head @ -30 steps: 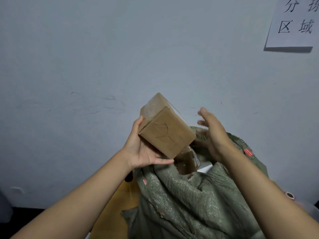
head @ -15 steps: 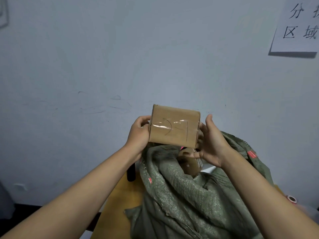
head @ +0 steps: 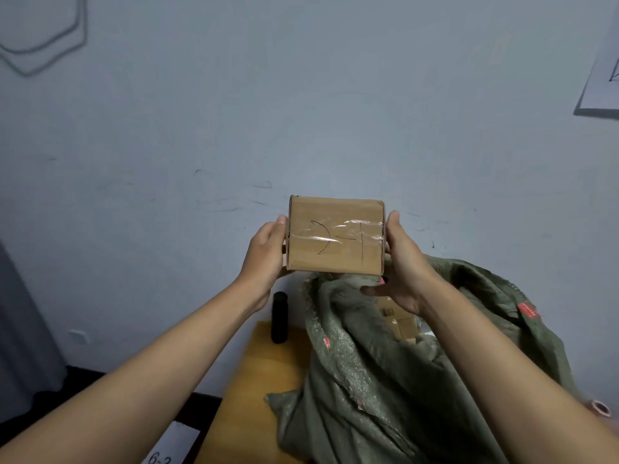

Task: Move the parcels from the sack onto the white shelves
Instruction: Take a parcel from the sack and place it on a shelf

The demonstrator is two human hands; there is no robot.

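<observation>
A small brown cardboard parcel [head: 336,236], sealed with clear tape and marked in black pen, is held up level above the sack with its marked face toward me. My left hand [head: 264,254] grips its left side and my right hand [head: 403,266] grips its right side. Below lies the open green woven sack [head: 375,370] on a wooden table. Inside its mouth another brown parcel [head: 398,321] shows, partly hidden by my right hand. No white shelves are in view.
The wooden table [head: 268,373] stands against a pale wall. A black cylinder [head: 279,318] stands upright left of the sack. A paper sign [head: 603,85] hangs at the upper right, a tape roll [head: 599,406] lies at the far right, and a white label [head: 170,447] sits below.
The parcel was tilted in my left hand alone; my right hand came onto its right side, and the parcel is turned flat with its marked face to me and raised slightly.
</observation>
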